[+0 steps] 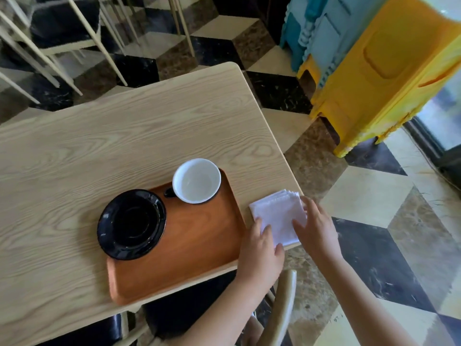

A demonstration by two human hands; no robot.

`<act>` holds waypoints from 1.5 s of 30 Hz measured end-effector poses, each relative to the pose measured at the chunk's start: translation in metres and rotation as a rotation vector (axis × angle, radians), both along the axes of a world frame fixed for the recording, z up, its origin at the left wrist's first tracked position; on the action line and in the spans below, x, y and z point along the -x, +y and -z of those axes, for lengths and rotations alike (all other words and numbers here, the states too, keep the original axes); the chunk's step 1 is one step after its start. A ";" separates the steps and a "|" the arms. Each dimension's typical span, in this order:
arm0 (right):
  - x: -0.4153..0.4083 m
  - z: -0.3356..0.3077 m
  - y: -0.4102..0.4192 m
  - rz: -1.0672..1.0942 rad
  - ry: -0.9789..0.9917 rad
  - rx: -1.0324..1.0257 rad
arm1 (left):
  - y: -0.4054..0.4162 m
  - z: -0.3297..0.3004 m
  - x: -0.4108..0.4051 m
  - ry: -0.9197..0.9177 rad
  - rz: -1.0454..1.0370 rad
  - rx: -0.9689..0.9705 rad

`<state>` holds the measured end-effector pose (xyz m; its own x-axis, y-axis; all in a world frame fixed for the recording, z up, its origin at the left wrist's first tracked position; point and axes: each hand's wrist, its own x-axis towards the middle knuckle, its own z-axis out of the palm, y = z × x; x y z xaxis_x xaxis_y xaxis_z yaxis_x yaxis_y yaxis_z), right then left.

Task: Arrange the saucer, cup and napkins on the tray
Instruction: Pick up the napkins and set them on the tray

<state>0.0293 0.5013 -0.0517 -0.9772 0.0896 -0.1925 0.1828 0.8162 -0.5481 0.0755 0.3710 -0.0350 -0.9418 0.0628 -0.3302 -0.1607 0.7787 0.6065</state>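
Note:
An orange-brown wooden tray [199, 236] lies on a pale wooden table [112, 146]. A black saucer [131, 224] rests on the tray's left end, overhanging its edge. A cup [197, 180], white inside and black outside with a black handle, stands upright at the tray's far corner. A stack of white napkins [279, 216] lies on the table just right of the tray, by the table's right edge. My left hand [260, 248] presses its fingertips on the near left part of the stack. My right hand [316, 226] rests its fingers on the stack's right side.
The table's right edge runs close beside the napkins. A chair back [284, 308] stands below the table's near right corner. Yellow and blue plastic stools [369, 71] are stacked at the far right. More chairs [62, 33] stand at the far left on a chequered floor.

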 end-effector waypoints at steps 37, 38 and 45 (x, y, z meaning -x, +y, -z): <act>-0.002 -0.005 -0.100 -0.218 -0.183 0.331 | -0.136 0.017 -0.034 0.103 -0.613 -0.441; -0.004 -0.006 -0.100 -0.234 -0.160 0.316 | -0.134 0.019 -0.037 0.133 -0.581 -0.413; -0.017 -0.007 -0.104 -0.493 0.072 -0.058 | -0.127 0.025 -0.042 0.258 -0.360 -0.062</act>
<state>0.0459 0.3978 -0.0442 -0.9167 -0.3773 -0.1313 -0.2686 0.8254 -0.4966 0.1179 0.2444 -0.0600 -0.9582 -0.2722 -0.0877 -0.2525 0.6615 0.7061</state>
